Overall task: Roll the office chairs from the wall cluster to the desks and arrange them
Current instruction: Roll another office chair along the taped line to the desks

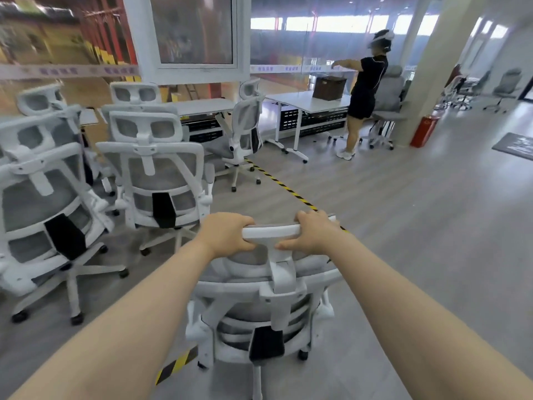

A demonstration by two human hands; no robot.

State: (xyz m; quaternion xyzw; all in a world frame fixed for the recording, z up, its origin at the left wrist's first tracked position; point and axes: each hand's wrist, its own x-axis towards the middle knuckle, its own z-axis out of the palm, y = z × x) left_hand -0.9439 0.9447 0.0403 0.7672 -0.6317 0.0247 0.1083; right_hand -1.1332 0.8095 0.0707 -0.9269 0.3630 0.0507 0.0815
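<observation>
Nearest to you, both your arms reached forward to one office chair (268,307) seen from behind. Your left hand (227,230) and your right hand (313,233) each had the grip closed round the chair's headrest bar (269,231), fingers curled over the top edge and thumbs underneath, one hand at each end. The chair stood on the grey plank floor (418,226), astride a strip of yellow-and-black hazard tape (284,186) that ran diagonally away from you.

The chair had a glossy white plastic frame, a curved back of grey mesh, a black lumbar pad low down and dark castors on a white star base.

To your left, a cluster of matching chairs (161,174) stood close together, backs toward you — at least four, so most of the job looked still to be done. Beyond them, a lone chair (245,131) sat just beside a white counter (207,106), seemingly already placed.

Farther off, a second white counter (305,101) carried a dark woven box (330,87). A person in black (364,90) stood beside it, an arm outstretched, with a padded grey chair (389,102) just behind. A red extinguisher box (424,131) sat at the foot of a pale column (432,62) — more chairs stood blurred in the distance.
</observation>
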